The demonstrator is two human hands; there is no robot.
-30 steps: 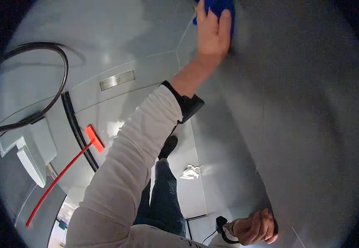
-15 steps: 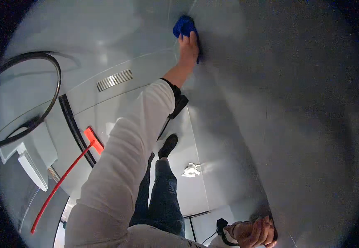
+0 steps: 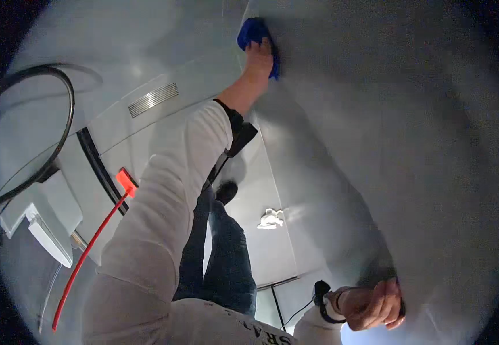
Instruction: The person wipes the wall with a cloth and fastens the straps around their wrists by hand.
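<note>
My left hand (image 3: 258, 57) is stretched far forward, its fingers closed over a blue cloth (image 3: 253, 33) pressed on the grey surface near a corner seam. Part of the cloth hangs below the fingers along the grey wall (image 3: 433, 149). Low on the right, my right hand (image 3: 374, 306) is curled against that wall, with a black band at the wrist. Whatever those fingers hold, if anything, I cannot make out.
A red-handled squeegee or brush (image 3: 91, 244) leans at the left, beside a black floor strip (image 3: 99, 167). A black hose (image 3: 68, 109) loops above a white fixture (image 3: 48, 230). A metal vent grille (image 3: 153, 100) and a crumpled white cloth or paper (image 3: 271, 218) lie within view.
The left hand and blue cloth have shifted slightly up and left. My right hand sits farther right and higher in view. The whole view has tilted a little, and my legs have moved.
</note>
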